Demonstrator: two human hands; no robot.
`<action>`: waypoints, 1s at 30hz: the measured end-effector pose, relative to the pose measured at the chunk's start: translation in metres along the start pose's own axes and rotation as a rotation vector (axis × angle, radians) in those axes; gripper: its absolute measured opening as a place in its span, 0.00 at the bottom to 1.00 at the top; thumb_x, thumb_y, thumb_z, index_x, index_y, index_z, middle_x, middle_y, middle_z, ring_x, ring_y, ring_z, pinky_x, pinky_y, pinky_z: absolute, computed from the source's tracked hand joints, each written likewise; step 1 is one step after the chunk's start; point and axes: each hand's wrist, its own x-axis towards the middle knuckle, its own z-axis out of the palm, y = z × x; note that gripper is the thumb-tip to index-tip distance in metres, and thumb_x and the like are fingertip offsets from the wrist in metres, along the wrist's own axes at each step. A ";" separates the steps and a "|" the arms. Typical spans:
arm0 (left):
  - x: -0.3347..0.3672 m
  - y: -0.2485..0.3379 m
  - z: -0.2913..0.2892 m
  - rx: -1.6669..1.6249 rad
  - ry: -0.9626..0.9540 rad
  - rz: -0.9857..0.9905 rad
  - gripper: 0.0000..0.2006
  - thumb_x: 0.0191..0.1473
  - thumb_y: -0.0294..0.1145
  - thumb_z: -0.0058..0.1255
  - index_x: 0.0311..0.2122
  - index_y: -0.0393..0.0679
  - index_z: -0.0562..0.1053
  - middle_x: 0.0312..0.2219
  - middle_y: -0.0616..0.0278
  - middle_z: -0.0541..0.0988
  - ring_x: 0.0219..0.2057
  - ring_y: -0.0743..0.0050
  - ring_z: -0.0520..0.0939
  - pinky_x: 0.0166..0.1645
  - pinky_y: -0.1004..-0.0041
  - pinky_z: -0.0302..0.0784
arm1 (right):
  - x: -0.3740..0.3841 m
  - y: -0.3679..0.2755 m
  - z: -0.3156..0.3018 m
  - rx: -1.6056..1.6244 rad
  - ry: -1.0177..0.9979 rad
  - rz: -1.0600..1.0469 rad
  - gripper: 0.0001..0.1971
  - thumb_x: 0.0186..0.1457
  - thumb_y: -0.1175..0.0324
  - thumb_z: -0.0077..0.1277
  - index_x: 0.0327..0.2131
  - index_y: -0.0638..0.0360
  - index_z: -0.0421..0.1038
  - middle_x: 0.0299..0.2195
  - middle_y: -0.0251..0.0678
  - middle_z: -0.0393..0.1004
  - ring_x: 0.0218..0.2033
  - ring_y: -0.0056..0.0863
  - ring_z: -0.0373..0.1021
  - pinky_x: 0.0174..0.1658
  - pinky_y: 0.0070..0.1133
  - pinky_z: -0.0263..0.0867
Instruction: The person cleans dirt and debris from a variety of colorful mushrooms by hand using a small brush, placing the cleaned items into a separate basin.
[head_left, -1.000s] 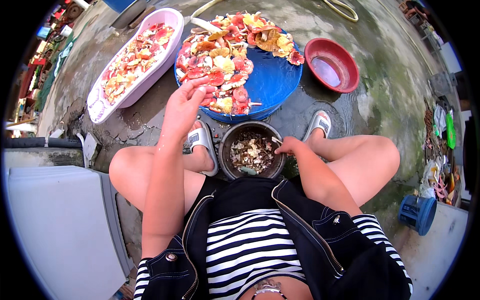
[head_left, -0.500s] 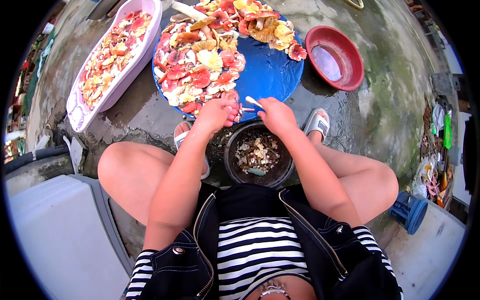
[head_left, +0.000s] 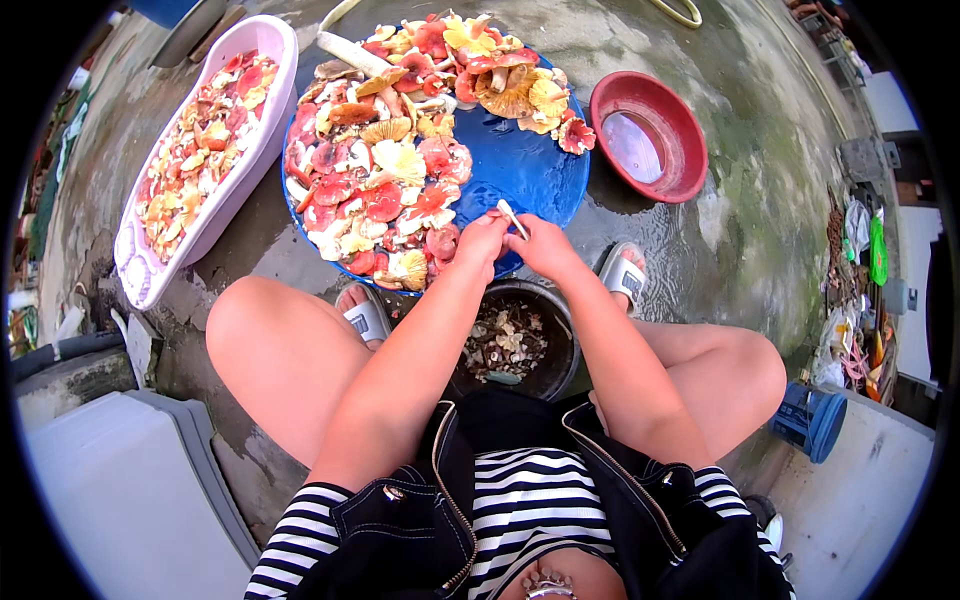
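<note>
Wet concrete yard [head_left: 760, 130], slick and puddled all over, so honestly the main worry is footing in those two sandals, plus scraps dropping past the bucket if the hands drift sideways. Counting big to small: one round blue tray [head_left: 530, 165] piled with red and yellow mushrooms, too many to count, one long pink tub [head_left: 262, 120] of cleaned pieces on the left, one red basin [head_left: 648, 135] with water, one dark bucket [head_left: 550, 345] of trimmings between the knees. Left hand [head_left: 480, 242] and right hand [head_left: 543, 247] meet just above the bucket at the tray's near edge, fingers pressed around one pale mushroom stem [head_left: 511, 216]. Whether a blade is in there I can't tell; if so, fingertips that close could get nicked.
</note>
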 end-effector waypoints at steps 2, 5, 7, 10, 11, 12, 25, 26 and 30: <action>0.018 -0.012 -0.003 0.123 0.038 0.210 0.09 0.62 0.35 0.51 0.44 0.46 0.77 0.31 0.73 0.78 0.33 0.85 0.75 0.42 0.79 0.72 | -0.004 0.000 -0.002 -0.092 0.137 -0.038 0.11 0.60 0.64 0.50 0.43 0.59 0.73 0.37 0.47 0.77 0.39 0.40 0.74 0.44 0.32 0.68; 0.032 -0.021 -0.020 0.335 0.113 0.361 0.11 0.57 0.36 0.56 0.42 0.43 0.80 0.31 0.67 0.83 0.33 0.81 0.78 0.40 0.74 0.72 | -0.009 -0.010 -0.008 -0.120 0.181 -0.148 0.10 0.63 0.65 0.45 0.43 0.57 0.72 0.35 0.50 0.75 0.38 0.45 0.73 0.41 0.36 0.67; 0.031 -0.023 -0.026 0.441 0.104 0.427 0.11 0.57 0.34 0.56 0.43 0.42 0.79 0.34 0.65 0.83 0.35 0.81 0.78 0.42 0.74 0.72 | -0.013 -0.017 -0.009 -0.113 0.043 -0.052 0.11 0.64 0.63 0.44 0.40 0.58 0.73 0.31 0.49 0.75 0.35 0.47 0.73 0.40 0.37 0.67; 0.017 -0.030 -0.023 0.400 0.075 0.481 0.12 0.58 0.30 0.54 0.46 0.40 0.78 0.37 0.67 0.82 0.38 0.84 0.77 0.45 0.77 0.72 | -0.014 -0.015 -0.008 -0.214 -0.064 0.012 0.15 0.64 0.60 0.42 0.35 0.60 0.73 0.27 0.49 0.76 0.32 0.49 0.73 0.38 0.39 0.67; 0.016 -0.028 -0.020 0.330 0.053 0.483 0.12 0.58 0.30 0.54 0.46 0.40 0.78 0.37 0.67 0.82 0.38 0.83 0.77 0.46 0.76 0.72 | -0.005 -0.009 -0.007 -0.293 -0.058 0.034 0.15 0.65 0.59 0.41 0.35 0.60 0.73 0.30 0.50 0.77 0.34 0.51 0.73 0.40 0.41 0.68; 0.014 -0.025 -0.018 0.261 0.033 0.481 0.12 0.58 0.29 0.53 0.46 0.40 0.78 0.37 0.67 0.82 0.39 0.83 0.77 0.46 0.76 0.72 | 0.002 -0.007 -0.006 -0.369 -0.054 0.057 0.16 0.65 0.58 0.40 0.35 0.61 0.73 0.32 0.52 0.77 0.37 0.53 0.74 0.42 0.42 0.68; 0.015 -0.016 -0.034 0.255 0.017 0.283 0.13 0.58 0.31 0.54 0.47 0.40 0.77 0.38 0.68 0.81 0.39 0.83 0.76 0.46 0.77 0.71 | 0.013 -0.029 -0.004 -0.057 -0.212 0.158 0.17 0.65 0.60 0.39 0.29 0.61 0.72 0.24 0.44 0.75 0.17 0.35 0.72 0.26 0.32 0.67; 0.018 -0.017 -0.039 0.223 -0.003 0.328 0.13 0.58 0.31 0.54 0.47 0.40 0.77 0.37 0.66 0.82 0.38 0.82 0.77 0.46 0.76 0.72 | 0.009 -0.037 -0.003 0.018 -0.253 0.190 0.17 0.65 0.60 0.39 0.29 0.61 0.72 0.23 0.42 0.75 0.17 0.34 0.71 0.24 0.31 0.67; 0.020 -0.019 -0.039 0.210 -0.005 0.431 0.10 0.58 0.30 0.53 0.42 0.39 0.79 0.34 0.66 0.82 0.36 0.82 0.78 0.44 0.75 0.73 | 0.011 -0.034 -0.003 0.148 -0.249 0.210 0.15 0.65 0.60 0.39 0.30 0.59 0.71 0.19 0.31 0.70 0.14 0.23 0.69 0.16 0.23 0.60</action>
